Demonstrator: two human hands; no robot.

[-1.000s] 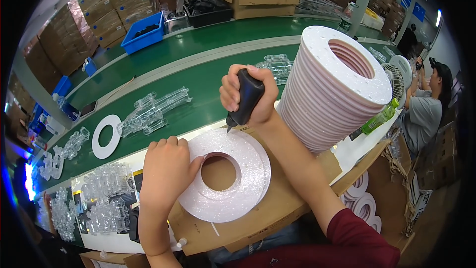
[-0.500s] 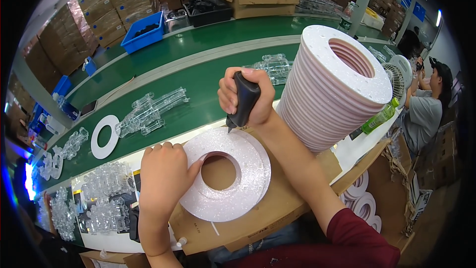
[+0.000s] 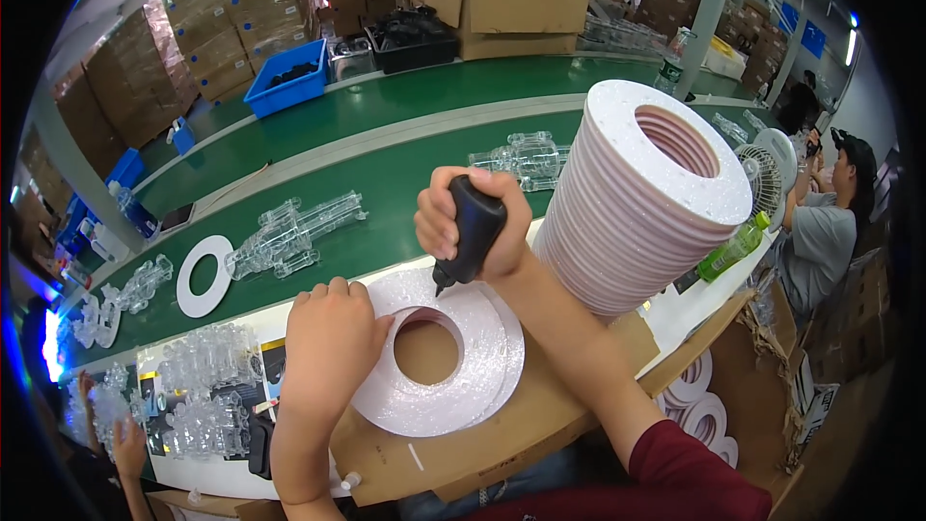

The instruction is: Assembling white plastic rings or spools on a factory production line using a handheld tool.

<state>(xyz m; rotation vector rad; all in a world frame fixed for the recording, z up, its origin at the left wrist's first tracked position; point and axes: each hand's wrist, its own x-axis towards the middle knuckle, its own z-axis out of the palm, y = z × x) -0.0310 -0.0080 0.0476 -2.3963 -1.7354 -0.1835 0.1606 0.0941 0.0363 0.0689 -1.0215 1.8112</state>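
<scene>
My right hand (image 3: pixel 475 222) is wrapped round a black squeeze bottle (image 3: pixel 470 232), nozzle down. The nozzle tip is at the top face of a glittery white ring (image 3: pixel 482 333), between its outer edge and its centre hole; whether it touches cannot be told. This ring lies slightly off-centre on another white ring, on brown cardboard (image 3: pixel 463 463). My left hand (image 3: pixel 333 338) grips the upper ring's left side, thumb by the hole and fingers curled at the outer edge. To the right stands a tall stack of similar white rings (image 3: pixel 641 203).
Clear plastic parts (image 3: pixel 294 236) and a single white ring (image 3: pixel 204 275) lie on the green conveyor (image 3: pixel 386 178). More clear parts (image 3: pixel 207 357) are at the left. A green bottle (image 3: pixel 733 246) and a fan (image 3: pixel 767 174) stand past the stack. A cardboard box (image 3: pixel 762 396) holds rings. Co-workers (image 3: pixel 820 212) are nearby.
My right hand has brought the bottle's nozzle from near the ring's outer edge inward toward the hole. The left hand keeps its grip. A co-worker's hands show more at lower left.
</scene>
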